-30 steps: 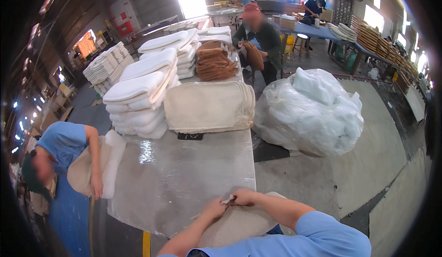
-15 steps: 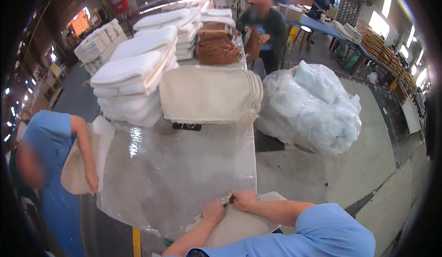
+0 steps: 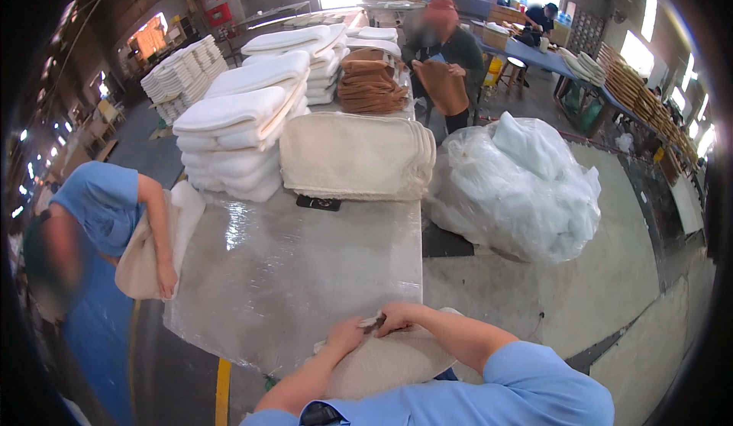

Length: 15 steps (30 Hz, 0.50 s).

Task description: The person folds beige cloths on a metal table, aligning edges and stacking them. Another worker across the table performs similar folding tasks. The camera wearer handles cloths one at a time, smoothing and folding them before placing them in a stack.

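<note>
A beige fabric cushion cover (image 3: 391,365), looking filled out, lies against my body at the table's near edge. My left hand (image 3: 347,336) is closed on its upper edge. Close beside it, my right hand (image 3: 395,318) pinches the same edge, where a short gathered strip of fabric shows between the two hands. The fingertips are partly hidden, so the exact hold is hard to see. Farther up the table lies a stack of folded beige covers (image 3: 355,156), with a flat black object (image 3: 318,203) at its near edge.
The table (image 3: 298,273) has a shiny plastic covering. White padding (image 3: 229,113) is piled at its left, brown covers (image 3: 372,82) behind. A clear plastic bag (image 3: 519,189) of white material stands at right. One co-worker (image 3: 107,204) handles a beige cushion at left; another (image 3: 450,59) holds brown fabric.
The view has shifted a little. My hands stay on the cover's edge, the right one turned slightly. The far co-worker's brown piece now shows more fully.
</note>
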Tool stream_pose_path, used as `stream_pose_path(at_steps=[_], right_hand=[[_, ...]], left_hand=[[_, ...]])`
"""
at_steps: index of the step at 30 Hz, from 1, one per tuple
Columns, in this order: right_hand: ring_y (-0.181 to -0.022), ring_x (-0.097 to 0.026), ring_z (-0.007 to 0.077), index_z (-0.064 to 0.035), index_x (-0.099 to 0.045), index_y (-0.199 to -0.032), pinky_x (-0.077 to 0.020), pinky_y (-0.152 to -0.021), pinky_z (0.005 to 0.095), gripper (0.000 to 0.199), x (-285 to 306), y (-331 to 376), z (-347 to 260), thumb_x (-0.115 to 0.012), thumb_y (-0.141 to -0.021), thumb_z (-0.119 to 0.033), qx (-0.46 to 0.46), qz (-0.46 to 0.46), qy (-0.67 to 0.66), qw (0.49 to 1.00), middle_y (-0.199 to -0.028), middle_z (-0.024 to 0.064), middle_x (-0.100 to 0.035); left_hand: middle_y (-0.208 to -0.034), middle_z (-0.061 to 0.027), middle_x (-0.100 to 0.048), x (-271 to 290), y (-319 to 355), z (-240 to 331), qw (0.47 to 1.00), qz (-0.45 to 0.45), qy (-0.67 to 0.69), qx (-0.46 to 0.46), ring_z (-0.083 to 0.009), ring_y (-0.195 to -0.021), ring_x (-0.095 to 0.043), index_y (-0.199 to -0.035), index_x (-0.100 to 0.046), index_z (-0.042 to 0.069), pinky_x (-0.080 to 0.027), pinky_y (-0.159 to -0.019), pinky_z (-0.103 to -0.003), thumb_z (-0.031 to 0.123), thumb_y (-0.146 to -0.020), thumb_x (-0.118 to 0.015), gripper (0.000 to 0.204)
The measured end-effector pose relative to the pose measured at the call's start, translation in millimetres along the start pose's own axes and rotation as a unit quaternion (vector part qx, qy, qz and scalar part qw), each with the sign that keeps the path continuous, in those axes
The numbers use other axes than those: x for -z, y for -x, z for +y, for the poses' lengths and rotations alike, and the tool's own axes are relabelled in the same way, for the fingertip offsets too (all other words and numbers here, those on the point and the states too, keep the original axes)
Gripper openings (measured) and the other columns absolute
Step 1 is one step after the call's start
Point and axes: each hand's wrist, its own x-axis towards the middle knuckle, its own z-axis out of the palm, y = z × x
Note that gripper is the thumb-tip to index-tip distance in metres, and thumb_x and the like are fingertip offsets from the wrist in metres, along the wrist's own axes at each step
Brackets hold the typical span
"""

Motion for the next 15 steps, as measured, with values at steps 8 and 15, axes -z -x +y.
stream_pose_path(at_steps=[8, 15], right_hand=[[-0.101, -0.072, 0.0393, -0.0141, -0.076, -0.111, -0.0560, -0.087, 0.0531, 0.027, -60, 5, 11, -0.063, -0.088, -0.019, 0.038, 0.215, 0.076, 0.973, -0.105, 0.0187, -0.076], [-0.094, -0.071, 0.0425, -0.0154, -0.067, -0.105, -0.0541, -0.079, 0.0559, 0.020, -51, 2, 16, -0.062, -0.086, -0.020, 0.060, 0.268, 0.045, 0.960, -0.095, 0.0175, -0.074]], left_hand=[[-0.103, -0.0212, -0.074, 4, 22, -9, 0.998, -0.002, -0.063, -0.014, -0.0443, -0.101, -0.069, -0.105, -0.068, 0.007, -0.053, -0.087, -0.056, 0.024, -0.094, -0.060, 0.023], [-0.103, -0.0190, -0.073, -6, 2, -15, 0.997, 0.055, -0.047, -0.031, -0.0431, -0.098, -0.069, -0.107, -0.065, 0.011, -0.053, -0.086, -0.056, 0.022, -0.093, -0.056, 0.021]])
